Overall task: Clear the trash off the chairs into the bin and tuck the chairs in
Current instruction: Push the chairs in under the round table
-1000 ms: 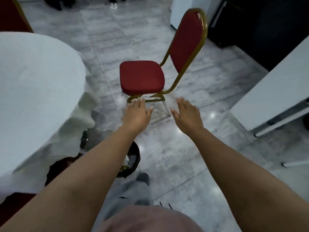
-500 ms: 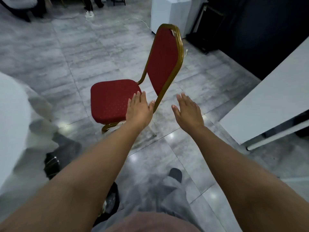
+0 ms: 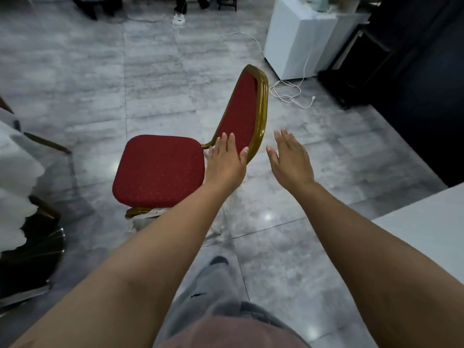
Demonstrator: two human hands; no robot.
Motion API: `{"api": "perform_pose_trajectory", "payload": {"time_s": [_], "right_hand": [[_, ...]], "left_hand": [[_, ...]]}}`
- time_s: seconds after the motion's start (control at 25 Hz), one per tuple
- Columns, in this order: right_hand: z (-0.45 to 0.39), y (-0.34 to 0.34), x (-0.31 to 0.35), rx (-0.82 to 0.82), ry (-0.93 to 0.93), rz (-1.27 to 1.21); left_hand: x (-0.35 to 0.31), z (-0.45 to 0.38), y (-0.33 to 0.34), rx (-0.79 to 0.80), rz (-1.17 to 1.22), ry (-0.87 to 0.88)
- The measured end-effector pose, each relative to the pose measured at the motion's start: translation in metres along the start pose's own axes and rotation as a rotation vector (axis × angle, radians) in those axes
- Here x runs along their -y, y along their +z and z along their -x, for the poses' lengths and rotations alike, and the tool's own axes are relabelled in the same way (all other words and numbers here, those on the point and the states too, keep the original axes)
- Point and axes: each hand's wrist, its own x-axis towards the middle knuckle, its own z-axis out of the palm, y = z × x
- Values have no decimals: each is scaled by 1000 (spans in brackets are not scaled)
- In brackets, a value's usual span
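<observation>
Both hands empty, fingers extended together; left hand [image 3: 226, 159] overlaps chair [image 3: 160, 172] back, contact unclear; right hand [image 3: 291, 159] beside.

Light was soft and even, falling from overhead — small white glare spots shone on the glossy floor [image 3: 268, 217]. The wide lens bowed the edges, and the whole frame looked slightly soft — the right corner fell dark.

Both forearms are bare, with no sleeves, watch or rings to be seen on the left hand [image 3: 226, 160] or the right hand [image 3: 291, 160]. The person wears grey trousers [image 3: 208, 295], a dark shoe [image 3: 219, 260] and a dusty-pink top [image 3: 233, 332].
</observation>
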Motion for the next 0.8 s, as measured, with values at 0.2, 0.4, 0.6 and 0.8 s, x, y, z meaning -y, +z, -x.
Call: {"api": "perform_pose_trajectory", "payload": {"time_s": [0.2,0.4,0.6,0.8], "right_hand": [[-108,0,-14,-70,-154,-50],[-211,-8,-14,-24,-291,-46],[-290,-9,-20,83,-407,-110],[-340,-5,-21,255,-547,-182]], "left_hand": [[-32,-86,19,-62,80,-28],[-59,-147,39,-174,172,2],[-72,-184,41,-216,242,-21],[-81,-191,46,-283,215,-174]]}}
